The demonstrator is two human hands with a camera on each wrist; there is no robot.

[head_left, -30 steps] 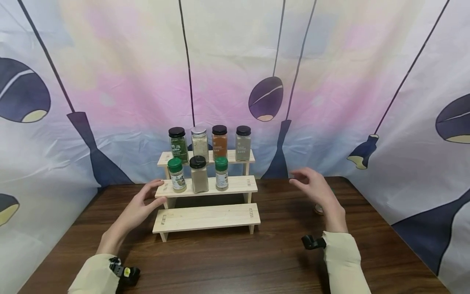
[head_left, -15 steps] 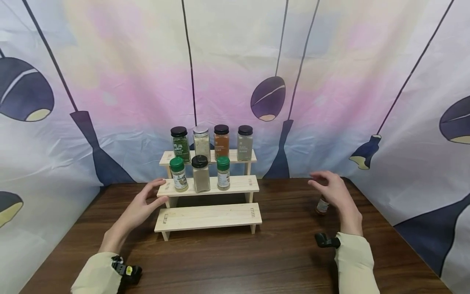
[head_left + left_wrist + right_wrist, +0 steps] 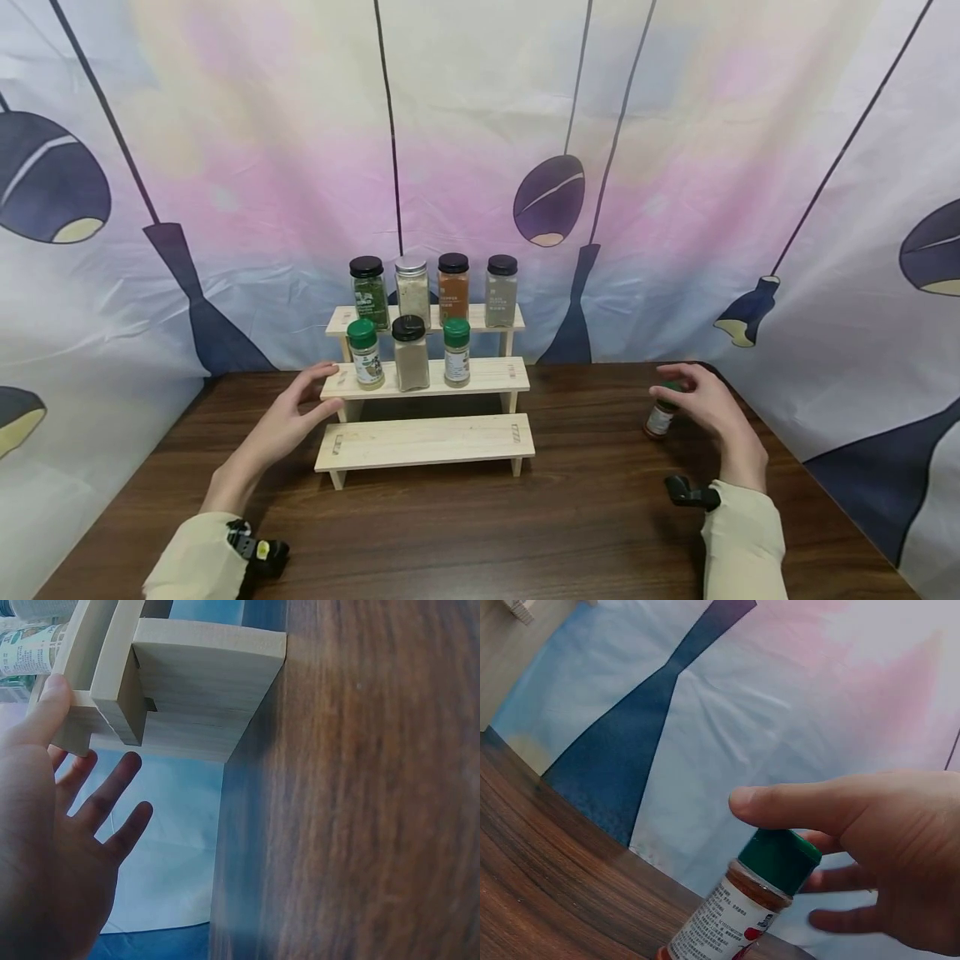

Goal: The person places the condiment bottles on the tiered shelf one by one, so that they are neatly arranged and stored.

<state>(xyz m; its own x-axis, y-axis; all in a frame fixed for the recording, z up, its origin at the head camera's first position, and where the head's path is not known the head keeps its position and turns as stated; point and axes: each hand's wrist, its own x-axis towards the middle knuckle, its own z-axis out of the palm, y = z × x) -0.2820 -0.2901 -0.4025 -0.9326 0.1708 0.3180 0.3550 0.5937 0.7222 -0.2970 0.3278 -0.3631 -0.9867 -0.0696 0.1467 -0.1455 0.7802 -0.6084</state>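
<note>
A three-tier wooden shelf rack [image 3: 423, 446] stands on the table. My left hand [image 3: 281, 425] holds the left end of its middle tier, thumb at the front edge and fingertips toward the back; the other fingers spread loosely in the left wrist view. On the right, a green-capped spice jar [image 3: 660, 419] with reddish contents stands on the table. Around its green cap [image 3: 780, 859] is my right hand [image 3: 705, 400], thumb on one side and fingers on the other, not visibly closed on it. Whether the fingers touch the cap I cannot tell.
Several black- or silver-capped jars, including an orange one [image 3: 453, 292], line the top tier. On the middle tier stand two green-capped jars and a black-capped jar [image 3: 411, 358] between them. A printed cloth [image 3: 465, 150] hangs behind the dark wooden table [image 3: 465, 542].
My right hand has moved rightward to the green-capped jar, which was mostly hidden behind the hand before. The left hand has stayed at the rack. The view has shifted slightly.
</note>
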